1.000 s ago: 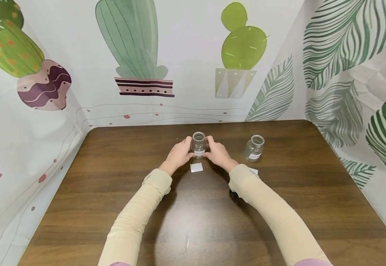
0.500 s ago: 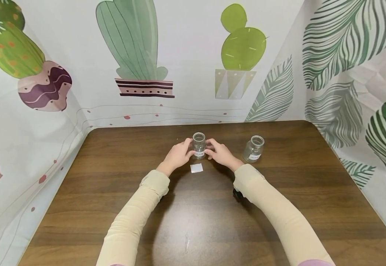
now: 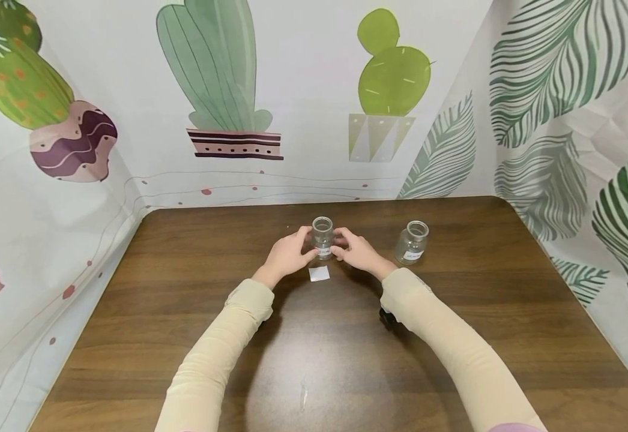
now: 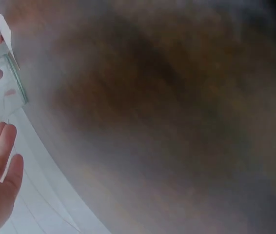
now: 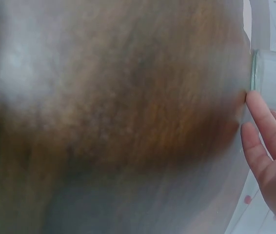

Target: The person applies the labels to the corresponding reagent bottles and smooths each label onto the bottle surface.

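Note:
A small clear glass jar (image 3: 322, 234) with no lid stands upright near the back of the brown table. A white label (image 3: 323, 252) with small print is on its front. My left hand (image 3: 287, 255) holds its left side, thumb in front. Opposite it, my right hand (image 3: 361, 253) has its thumb at the label's edge and its fingers round the right side. In the left wrist view, the jar's base (image 4: 18, 80) shows above the outer fingers, which are extended. The right wrist view has fingertips at the jar's base (image 5: 256, 73).
Just in front of the jar lies a white paper square (image 3: 319, 273). A second labelled glass jar (image 3: 412, 241) stands to the right, close to my right wrist. Behind the table (image 3: 195, 234) rises a wall covering (image 3: 314, 78) printed with cacti.
My right hand has shifted slightly right and its fingers have loosened, with its thumb now over the label's edge. The jar stays in place. My right sleeve now hides a paper beside the other jar.

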A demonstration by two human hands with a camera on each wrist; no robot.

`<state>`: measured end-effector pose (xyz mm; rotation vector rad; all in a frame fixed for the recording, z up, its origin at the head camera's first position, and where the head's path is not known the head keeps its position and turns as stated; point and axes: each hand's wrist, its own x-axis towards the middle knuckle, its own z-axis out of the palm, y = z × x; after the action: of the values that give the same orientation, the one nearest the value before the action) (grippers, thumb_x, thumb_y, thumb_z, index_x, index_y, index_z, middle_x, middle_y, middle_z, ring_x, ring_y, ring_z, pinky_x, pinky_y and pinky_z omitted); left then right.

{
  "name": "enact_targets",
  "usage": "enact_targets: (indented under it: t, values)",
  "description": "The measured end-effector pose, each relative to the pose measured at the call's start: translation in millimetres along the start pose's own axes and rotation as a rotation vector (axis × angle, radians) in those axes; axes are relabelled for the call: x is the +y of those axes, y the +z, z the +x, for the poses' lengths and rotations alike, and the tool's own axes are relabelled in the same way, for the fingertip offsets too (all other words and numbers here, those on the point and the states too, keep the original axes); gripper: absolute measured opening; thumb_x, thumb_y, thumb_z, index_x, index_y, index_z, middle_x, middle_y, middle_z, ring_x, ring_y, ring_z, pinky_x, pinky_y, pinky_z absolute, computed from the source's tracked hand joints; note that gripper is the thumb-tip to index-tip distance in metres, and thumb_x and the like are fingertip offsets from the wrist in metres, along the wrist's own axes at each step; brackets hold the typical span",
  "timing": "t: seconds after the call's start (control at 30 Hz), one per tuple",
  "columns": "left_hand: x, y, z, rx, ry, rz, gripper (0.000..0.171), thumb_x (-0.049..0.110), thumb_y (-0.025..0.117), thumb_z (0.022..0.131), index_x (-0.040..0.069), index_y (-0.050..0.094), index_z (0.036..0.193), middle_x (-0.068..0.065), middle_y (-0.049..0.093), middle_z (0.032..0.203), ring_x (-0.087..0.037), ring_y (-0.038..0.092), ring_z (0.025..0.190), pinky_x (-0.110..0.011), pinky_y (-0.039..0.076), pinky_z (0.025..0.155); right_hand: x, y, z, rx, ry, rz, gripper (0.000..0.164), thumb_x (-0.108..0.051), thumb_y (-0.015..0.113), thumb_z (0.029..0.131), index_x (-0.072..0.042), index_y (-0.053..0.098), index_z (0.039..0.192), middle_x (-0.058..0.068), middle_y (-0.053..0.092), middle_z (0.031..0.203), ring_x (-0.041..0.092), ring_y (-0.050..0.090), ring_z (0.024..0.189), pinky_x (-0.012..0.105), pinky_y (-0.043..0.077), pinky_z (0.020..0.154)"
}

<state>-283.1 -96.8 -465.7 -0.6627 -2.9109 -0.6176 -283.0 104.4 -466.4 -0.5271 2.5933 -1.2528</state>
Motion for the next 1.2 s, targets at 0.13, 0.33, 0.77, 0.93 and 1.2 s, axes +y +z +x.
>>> enact_targets:
  t: [0.13,0.33,0.77,0.93,1.2]
  values:
    - [3.0,1.9,-0.9,0.021,-0.042,0.008,0.059,0.044,0.061,0.077,0.015,0.037,0.122,-0.003,0.065,0.100,-0.018,0.062,0.087,-0.036,0.048,0.070,-1.6,1.9,-0.9,0.011,0.002,-0.031,0.049,-0.026,0.057,0.085,-0.008,0.037,0.126,0.020,0.054,0.120,0.017,0.066,0.077,0.027,0.049,0.066]
    - [8.8,4.8,0.5,0.068,-0.080,0.014,0.064,0.047,0.064,0.073,0.013,0.037,0.119,-0.004,0.063,0.097,-0.018,0.062,0.079,-0.036,0.048,0.065,-2.2,4.5,0.2,0.016,-0.006,-0.034,0.050,-0.027,0.056,0.085,-0.006,0.036,0.126,0.021,0.054,0.119,0.016,0.065,0.073,0.026,0.049,0.064]
    - [12.1,2.6,1.9,0.040,-0.094,0.006,0.070,0.032,0.074,0.068,0.011,0.033,0.120,-0.008,0.060,0.100,-0.022,0.060,0.081,-0.037,0.047,0.067,-5.0,5.0,-2.0,0.032,-0.014,-0.056,0.052,-0.023,0.060,0.082,-0.009,0.036,0.125,0.021,0.055,0.119,0.023,0.065,0.085,0.037,0.049,0.078]
    - [5.4,-2.3,1.7,0.034,-0.033,0.007,0.060,0.023,0.071,0.073,0.012,0.034,0.120,-0.008,0.063,0.094,-0.021,0.061,0.077,-0.037,0.047,0.067,-7.6,4.1,-4.5,0.011,-0.011,-0.020,0.056,-0.019,0.061,0.081,-0.007,0.033,0.128,0.023,0.051,0.122,0.026,0.064,0.087,0.037,0.049,0.078]
    - [-3.5,-11.9,-3.7,-0.001,-0.026,-0.062,0.041,0.019,0.059,0.084,0.013,0.040,0.119,-0.006,0.066,0.098,-0.022,0.063,0.087,-0.038,0.048,0.075,-9.3,2.5,-6.9,0.002,-0.012,-0.065,0.063,-0.019,0.060,0.081,-0.004,0.027,0.133,0.022,0.049,0.125,0.023,0.062,0.085,0.034,0.048,0.076]
